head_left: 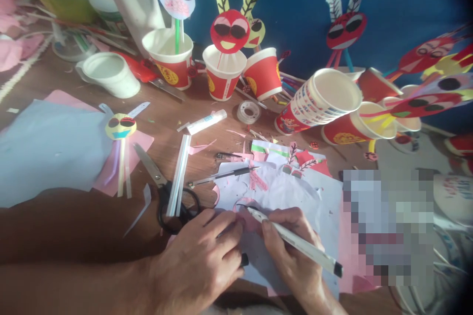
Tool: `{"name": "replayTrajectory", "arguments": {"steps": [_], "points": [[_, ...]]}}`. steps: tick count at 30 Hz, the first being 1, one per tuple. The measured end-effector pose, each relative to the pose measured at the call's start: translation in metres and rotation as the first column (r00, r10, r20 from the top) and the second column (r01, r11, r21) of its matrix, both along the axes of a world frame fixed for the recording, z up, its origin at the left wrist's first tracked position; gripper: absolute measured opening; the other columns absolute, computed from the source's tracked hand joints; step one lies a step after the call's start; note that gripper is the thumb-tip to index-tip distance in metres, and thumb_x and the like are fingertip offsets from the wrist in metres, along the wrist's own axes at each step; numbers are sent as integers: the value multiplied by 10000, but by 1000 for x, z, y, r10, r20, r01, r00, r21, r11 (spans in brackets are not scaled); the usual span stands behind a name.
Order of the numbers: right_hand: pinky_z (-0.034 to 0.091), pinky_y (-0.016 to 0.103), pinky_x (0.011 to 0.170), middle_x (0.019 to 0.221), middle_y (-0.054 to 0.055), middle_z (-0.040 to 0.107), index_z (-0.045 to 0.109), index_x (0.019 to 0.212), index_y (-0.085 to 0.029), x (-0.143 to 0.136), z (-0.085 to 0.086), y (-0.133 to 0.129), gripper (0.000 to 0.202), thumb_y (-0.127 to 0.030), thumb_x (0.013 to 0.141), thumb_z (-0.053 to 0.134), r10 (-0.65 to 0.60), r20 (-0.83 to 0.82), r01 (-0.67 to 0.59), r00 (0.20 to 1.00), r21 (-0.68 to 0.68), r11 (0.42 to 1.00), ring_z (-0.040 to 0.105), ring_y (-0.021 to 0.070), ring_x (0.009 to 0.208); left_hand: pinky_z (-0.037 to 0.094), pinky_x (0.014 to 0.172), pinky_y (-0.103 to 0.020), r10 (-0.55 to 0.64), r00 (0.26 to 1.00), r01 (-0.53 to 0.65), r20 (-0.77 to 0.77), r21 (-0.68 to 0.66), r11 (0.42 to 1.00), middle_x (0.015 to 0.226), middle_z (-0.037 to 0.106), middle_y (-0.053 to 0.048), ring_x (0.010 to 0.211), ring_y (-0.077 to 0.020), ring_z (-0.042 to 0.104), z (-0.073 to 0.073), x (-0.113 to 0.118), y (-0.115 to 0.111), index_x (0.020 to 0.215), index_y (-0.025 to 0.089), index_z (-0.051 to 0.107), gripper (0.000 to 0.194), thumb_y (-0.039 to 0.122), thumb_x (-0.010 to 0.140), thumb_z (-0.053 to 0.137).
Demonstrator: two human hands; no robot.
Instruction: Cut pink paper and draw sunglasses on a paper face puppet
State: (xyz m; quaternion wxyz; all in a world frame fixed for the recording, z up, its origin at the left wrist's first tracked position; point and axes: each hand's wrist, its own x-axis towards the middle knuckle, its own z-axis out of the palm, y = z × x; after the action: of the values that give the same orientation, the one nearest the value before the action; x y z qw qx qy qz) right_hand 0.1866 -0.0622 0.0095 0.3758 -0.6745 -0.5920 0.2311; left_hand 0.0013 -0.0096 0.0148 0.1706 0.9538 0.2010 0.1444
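At left on the desk (162,119), one yellow-faced figure (120,127) looked finished. Mid-desk, one pink piece (253,222) seemed partly drawn, by the left hand (201,256), whose grip I couldn't tell; the right hand (295,263) gripped one marker (308,247) over it. I counted one cup stack (318,103) beyond.

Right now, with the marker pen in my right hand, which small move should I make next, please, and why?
I would probably press the pink paper piece lightly with the left hand and draw one short stroke: the right hand holds the white marker pen with its tip at that piece, and the left fingers rest at its edge.
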Motion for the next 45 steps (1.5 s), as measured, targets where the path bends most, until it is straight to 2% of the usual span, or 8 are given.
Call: {"name": "replayTrajectory", "arguments": {"steps": [3,9,17,27,35,40,45], "points": [[434,141,411,528,-78,612,507,789,-232,-3,2,3,91,-196,842,571,3,55,-5,998,23,1000,573,73,384,341,858,-370,4,1000,-4,4,5,1000,1013,665,-34,995,-220,534,0,0,0,880,175,640,156,329,873,612],[441,147,427,543,-67,631,522,761,-221,-9,6,10,88,-188,824,573,9,113,-17,994,72,997,585,73,396,308,878,-392,-17,1000,17,-11,24,1000,941,666,-15,985,-226,527,2,0,2,783,185,630,186,329,892,587],[459,160,437,497,-68,603,523,758,-223,-9,6,10,95,-189,838,559,27,130,-35,991,55,998,588,90,387,308,877,-386,6,1000,-6,15,6,1000,940,663,-20,984,-225,515,3,2,1,775,177,628,188,339,869,620],[465,173,434,519,-56,626,532,760,-223,-9,6,10,83,-208,832,571,62,108,-65,992,19,998,591,98,390,304,892,-387,13,1000,-13,-1,-1,1000,964,676,-14,1002,-221,519,5,1,2,819,183,647,181,354,870,619],[446,158,401,527,-71,620,505,802,-235,-3,4,3,93,-189,843,575,26,63,-28,998,29,999,584,88,377,299,896,-395,-13,999,12,-31,-17,1000,1025,672,-18,1023,-221,525,2,0,2,852,184,644,187,349,902,572],[465,173,441,562,-66,633,509,786,-236,-6,3,5,94,-181,826,573,22,83,-26,996,44,999,589,88,408,301,886,-393,-14,999,14,-32,-11,1000,975,673,-7,1013,-225,530,1,0,2,840,183,643,180,347,892,589],[462,165,423,530,-75,622,518,766,-234,-9,2,8,98,-176,817,579,4,31,-7,1000,75,997,564,79,372,295,901,-380,27,999,-27,17,13,1000,927,680,6,990,-204,537,0,2,2,799,196,652,193,357,886,594]]}}
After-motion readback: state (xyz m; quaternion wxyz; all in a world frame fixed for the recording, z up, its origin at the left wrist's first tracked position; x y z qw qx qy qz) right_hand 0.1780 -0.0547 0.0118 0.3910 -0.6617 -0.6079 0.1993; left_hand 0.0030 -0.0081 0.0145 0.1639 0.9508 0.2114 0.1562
